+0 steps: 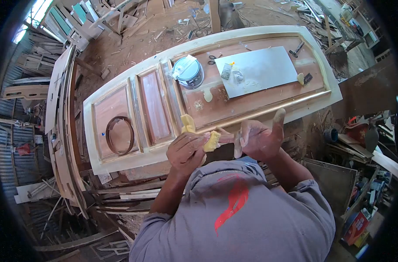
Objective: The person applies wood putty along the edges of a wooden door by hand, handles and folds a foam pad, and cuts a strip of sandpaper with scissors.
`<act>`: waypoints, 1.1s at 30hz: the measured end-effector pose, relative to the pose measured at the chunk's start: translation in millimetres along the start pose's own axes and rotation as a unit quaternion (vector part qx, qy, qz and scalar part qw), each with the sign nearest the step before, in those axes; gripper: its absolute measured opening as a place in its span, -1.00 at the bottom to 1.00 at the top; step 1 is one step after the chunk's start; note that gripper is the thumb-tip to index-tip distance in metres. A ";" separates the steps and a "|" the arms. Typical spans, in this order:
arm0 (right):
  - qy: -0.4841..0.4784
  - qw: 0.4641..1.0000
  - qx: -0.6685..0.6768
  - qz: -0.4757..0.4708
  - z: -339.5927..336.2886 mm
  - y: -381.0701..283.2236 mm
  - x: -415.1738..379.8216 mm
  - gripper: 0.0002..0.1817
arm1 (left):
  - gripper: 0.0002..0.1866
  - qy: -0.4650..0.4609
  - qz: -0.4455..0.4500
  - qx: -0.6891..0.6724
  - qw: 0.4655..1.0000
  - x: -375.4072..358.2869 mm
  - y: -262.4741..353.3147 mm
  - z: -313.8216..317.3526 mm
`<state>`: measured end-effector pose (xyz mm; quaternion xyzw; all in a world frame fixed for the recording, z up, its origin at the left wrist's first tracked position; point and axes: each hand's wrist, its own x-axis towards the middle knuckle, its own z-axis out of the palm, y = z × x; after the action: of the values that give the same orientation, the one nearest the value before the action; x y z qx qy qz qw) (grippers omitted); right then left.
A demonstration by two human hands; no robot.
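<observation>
My left hand is closed around a torn piece of yellow foam, and another part of yellow foam sticks up above its fingers. My right hand is beside it, one finger reaching to the foam and another pointing up. A narrow greyish shape shows between its bent fingers; I cannot make out what it is. Just below the fingertips is a dark flat patch. Both hands are over the near edge of a panelled wooden door lying flat.
On the door are a paint can, a white board with small bags, a brown ring, scissors, a hammer and a foam scrap. Stacked planks stand left; wood and tools lie right.
</observation>
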<state>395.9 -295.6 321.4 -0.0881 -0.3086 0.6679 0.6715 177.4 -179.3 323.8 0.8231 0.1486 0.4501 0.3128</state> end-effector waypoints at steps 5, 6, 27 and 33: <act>-0.125 0.851 -0.509 -0.044 8.4 -31.1 3.8 -0.08 | -0.83 0.084 -0.232 -0.134 0.960 -16.1 -18.3 -11.2; -0.131 0.812 -0.566 -0.054 9.0 -35.1 4.8 -0.16 | -0.83 0.105 -0.264 -0.170 0.944 -3.5 -19.3 -18.4; -0.187 0.684 -0.704 -0.035 9.9 14.8 17.9 -0.36 | -0.64 0.136 -0.480 -0.514 0.698 -23.0 -14.2 34.9; -0.200 0.679 -0.704 -0.047 9.4 10.6 14.8 -0.37 | -0.57 0.156 -0.533 -0.537 0.635 -23.3 -37.8 16.2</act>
<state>380.7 -283.3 327.6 -0.3849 -0.8185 0.2222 0.3641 179.4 -168.9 277.7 0.2052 0.3397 0.3272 0.8576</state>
